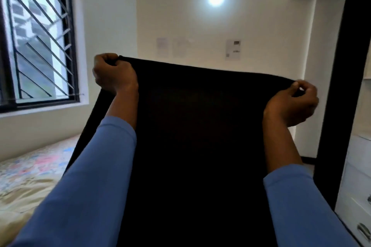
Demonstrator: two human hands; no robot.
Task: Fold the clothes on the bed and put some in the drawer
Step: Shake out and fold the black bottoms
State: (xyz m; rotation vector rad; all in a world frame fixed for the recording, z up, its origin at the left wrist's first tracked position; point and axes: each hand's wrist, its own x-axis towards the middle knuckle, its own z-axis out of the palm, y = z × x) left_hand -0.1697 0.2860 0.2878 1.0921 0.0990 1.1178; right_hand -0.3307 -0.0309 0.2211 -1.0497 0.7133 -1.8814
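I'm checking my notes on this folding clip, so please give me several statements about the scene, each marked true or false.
1. The left hand and the right hand each grip the black cloth's top edge. True.
2. The black cloth lies flat on the bed. False: it is held up in the air.
3. The window is on the person's right. False: it is on the left.
4. White drawers stand at the right. True.
5. The sleeves are blue. True.

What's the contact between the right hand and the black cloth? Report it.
Touching. The head view shows the right hand pinching the top corner of the black cloth between thumb and fingers, with no gap. The left hand grips the other corner.
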